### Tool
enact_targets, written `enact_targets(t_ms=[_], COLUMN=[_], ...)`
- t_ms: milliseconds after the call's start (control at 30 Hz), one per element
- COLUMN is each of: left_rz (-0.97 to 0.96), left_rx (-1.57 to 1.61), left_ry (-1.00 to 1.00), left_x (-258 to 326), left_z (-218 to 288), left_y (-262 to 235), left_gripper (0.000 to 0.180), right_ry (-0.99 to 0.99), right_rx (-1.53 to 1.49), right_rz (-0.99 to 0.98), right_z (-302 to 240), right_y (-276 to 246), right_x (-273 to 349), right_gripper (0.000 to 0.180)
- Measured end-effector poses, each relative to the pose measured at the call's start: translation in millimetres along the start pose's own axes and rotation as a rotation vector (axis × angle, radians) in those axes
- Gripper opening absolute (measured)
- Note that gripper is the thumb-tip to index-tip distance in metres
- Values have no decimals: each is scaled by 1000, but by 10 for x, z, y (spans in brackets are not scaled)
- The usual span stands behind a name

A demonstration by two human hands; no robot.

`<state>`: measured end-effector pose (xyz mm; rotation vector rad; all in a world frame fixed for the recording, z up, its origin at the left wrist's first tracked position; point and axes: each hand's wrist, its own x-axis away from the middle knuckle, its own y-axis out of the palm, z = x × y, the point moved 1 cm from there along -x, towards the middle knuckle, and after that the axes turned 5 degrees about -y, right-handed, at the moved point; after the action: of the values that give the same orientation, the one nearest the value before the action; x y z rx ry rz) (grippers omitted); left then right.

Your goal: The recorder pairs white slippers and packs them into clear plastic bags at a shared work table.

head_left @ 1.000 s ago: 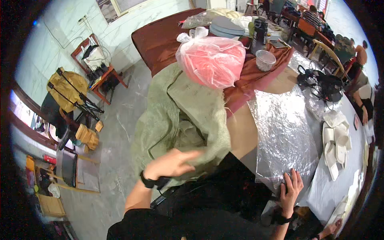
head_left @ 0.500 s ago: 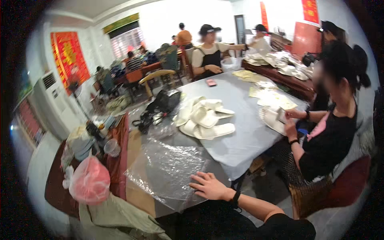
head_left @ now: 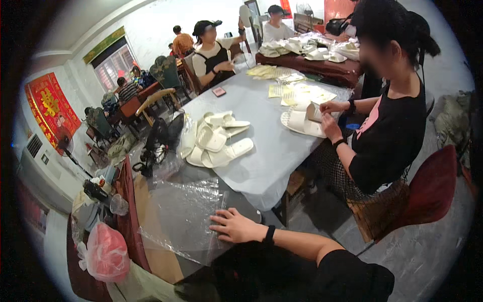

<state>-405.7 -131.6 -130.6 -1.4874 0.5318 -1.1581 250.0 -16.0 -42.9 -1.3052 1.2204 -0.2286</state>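
My right hand [head_left: 235, 225] lies palm down with spread fingers on the edge of a clear plastic bag [head_left: 176, 214], wrinkled and spread flat on the near end of the table. It grips nothing, and a dark band circles its wrist. My left hand is out of sight. Beyond the bag, several cream slippers [head_left: 215, 138] are heaped on the pale grey table cover [head_left: 261, 171]. At the right side of the table, another person's hands [head_left: 332, 118] hold a cream slipper [head_left: 297, 122] with a stiff flap raised on it.
Yellowish printed sheets [head_left: 284, 94] and a small pink-edged object [head_left: 219, 91] lie farther back. A black bag [head_left: 162, 141] sits left of the slippers. A pink bundle in plastic [head_left: 105, 251] and a clear cup [head_left: 119, 205] stand at left. A red chair [head_left: 432, 191] is at right.
My view has tilted and swung, so the scene sits further left. My right hand remains on the plastic bag. A person across the table has raised an arm.
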Motion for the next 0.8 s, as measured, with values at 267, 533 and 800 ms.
enact_targets(t_ms=[267,533,800], left_rz=[524,482,295], left_rx=[8,564,350], left_ry=[12,724,1236], left_x=[1250,1477,1108], left_z=[569,2434,3935], left_y=[-592,-1343,-926], left_gripper=[49,26,50], right_ry=[54,-61,246], right_rx=[30,-112,-32], right_rz=[-66,-38,103], right_z=[-11,59,1176], right_y=[28,-104,-1187], right_x=[-77,-98,-582], right_gripper=[55,63,67])
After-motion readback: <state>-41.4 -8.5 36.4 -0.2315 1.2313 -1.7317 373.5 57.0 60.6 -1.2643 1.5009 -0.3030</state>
